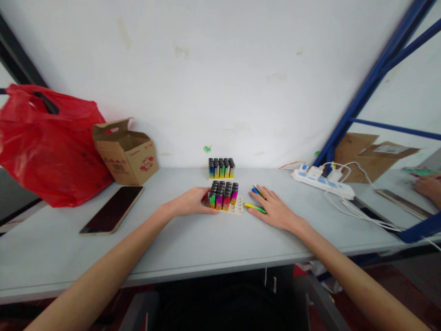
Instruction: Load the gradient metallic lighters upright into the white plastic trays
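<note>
My left hand (193, 201) rests on the table at the left end of a white holder tray (236, 207), its thumb in front and fingers behind, gripping that end. Upright in the tray stand several lighters (219, 198) in bright mixed colours with black tops; slots at its right end show bare. To the right, my right hand (274, 209) lies flat with fingers stretched out over loose lighters. A yellow-green lighter (255, 208) lies by its thumb, and a blue and yellow lighter (259, 191) shows at its fingers. What is under the palm is hidden.
Behind stands a second block of lighters (221, 169) near the wall. At left are a phone (112, 210), an open cardboard box (132, 158) and a red plastic bag (55, 142). A power strip (324, 184) with cables and a blue frame (365, 87) stand right; another person's hand (429, 187) shows beyond.
</note>
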Motion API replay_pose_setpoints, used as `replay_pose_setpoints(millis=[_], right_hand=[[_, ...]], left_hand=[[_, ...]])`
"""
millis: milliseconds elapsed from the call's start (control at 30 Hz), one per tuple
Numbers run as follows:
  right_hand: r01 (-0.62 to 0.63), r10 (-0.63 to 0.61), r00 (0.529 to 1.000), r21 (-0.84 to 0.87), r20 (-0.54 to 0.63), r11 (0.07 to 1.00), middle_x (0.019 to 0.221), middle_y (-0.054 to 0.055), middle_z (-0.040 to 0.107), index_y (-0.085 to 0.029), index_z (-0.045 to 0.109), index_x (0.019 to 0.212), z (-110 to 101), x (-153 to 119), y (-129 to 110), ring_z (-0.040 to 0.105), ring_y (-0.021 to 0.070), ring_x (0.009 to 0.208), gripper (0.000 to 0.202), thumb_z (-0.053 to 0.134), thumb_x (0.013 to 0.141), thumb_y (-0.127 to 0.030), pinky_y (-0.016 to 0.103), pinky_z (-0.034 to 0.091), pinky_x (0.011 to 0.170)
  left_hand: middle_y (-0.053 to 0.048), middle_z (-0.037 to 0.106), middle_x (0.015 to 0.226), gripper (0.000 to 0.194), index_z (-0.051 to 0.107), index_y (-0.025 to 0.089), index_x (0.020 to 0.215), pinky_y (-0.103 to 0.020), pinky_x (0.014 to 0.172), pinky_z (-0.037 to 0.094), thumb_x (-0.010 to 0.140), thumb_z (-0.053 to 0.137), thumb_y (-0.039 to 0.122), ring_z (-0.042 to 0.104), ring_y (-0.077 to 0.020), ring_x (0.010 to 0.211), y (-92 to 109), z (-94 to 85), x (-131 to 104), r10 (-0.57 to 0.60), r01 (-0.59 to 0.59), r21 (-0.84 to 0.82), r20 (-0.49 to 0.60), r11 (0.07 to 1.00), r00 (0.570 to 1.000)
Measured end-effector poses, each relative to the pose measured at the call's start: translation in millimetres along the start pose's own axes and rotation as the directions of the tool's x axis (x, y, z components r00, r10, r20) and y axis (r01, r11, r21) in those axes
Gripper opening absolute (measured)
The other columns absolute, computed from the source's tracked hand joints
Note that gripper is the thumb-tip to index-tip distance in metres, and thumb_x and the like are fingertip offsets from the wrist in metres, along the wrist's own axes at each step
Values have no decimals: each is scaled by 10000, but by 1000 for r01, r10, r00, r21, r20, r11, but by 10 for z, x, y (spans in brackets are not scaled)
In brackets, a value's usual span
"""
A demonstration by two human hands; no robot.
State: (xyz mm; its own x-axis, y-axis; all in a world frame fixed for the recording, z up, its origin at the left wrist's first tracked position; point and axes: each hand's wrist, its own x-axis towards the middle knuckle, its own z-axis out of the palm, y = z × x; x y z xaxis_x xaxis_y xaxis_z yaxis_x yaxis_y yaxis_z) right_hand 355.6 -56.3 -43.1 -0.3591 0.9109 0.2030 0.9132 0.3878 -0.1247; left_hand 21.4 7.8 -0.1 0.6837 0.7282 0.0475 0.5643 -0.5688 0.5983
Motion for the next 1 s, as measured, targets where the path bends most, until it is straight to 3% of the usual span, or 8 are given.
replay_pose_setpoints(millis=[200,367,500,600,667,800,1000], right_hand=[[-54,54,999,-13,-5,998,1675,126,310,-224,375,1600,46,132,40,333,337,1522,589,255,1074,-460,580,299,1216],[-107,108,994,86,-13,991,1670,132,321,-230,348,1604,39,214,3,326,333,1524,643,305,1050,-554,599,261,1222],[-80,109,989,257,-101,963,1623,111,411,-273,465,1515,-91,253,130,373,300,1501,575,250,1061,-552,616,252,1219],[-61,145,952,296,-270,953,1434,150,592,-213,586,1365,-222,245,368,554,287,1342,500,301,1052,-477,536,386,1162],[-86,177,929,276,-324,957,1282,179,659,-162,623,1281,-285,211,550,670,283,1131,448,414,1006,-448,473,513,1024],[-183,243,942,254,-232,950,1028,133,735,-151,641,1201,-305,111,794,713,238,811,373,543,945,-403,415,570,821],[-253,288,955,307,-72,917,938,84,775,-176,639,1190,-157,128,798,730,232,807,402,645,909,-464,369,555,769]], left_hand=[[-56,756,1076,629,672,197,1175,-300,730,509,737,763,639,689,-246,886,7,-1,2,0,0,-17,13,1000,1000],[-50,758,1059,618,670,200,1165,-304,735,507,742,755,642,690,-246,879,13,-5,0,0,0,4,11,1000,1000],[-37,761,1051,613,675,206,1150,-302,743,502,737,756,652,693,-248,887,18,-13,-6,-4,4,11,5,1000,1000],[-43,762,1068,620,675,201,1148,-303,761,509,733,762,652,694,-250,894,17,-13,-7,7,-7,5,2,1000,1000],[-47,759,1074,623,671,198,1154,-301,757,511,738,758,653,695,-250,902,12,-11,-6,5,-5,1,8,1000,1000],[-50,755,1059,617,673,195,1134,-300,726,505,734,758,657,689,-249,889,0,-10,-6,-21,21,12,14,1000,1000],[-40,756,1027,593,677,193,1096,-294,714,492,728,767,649,681,-237,861,5,-15,-11,-14,14,25,7,1000,1000]])
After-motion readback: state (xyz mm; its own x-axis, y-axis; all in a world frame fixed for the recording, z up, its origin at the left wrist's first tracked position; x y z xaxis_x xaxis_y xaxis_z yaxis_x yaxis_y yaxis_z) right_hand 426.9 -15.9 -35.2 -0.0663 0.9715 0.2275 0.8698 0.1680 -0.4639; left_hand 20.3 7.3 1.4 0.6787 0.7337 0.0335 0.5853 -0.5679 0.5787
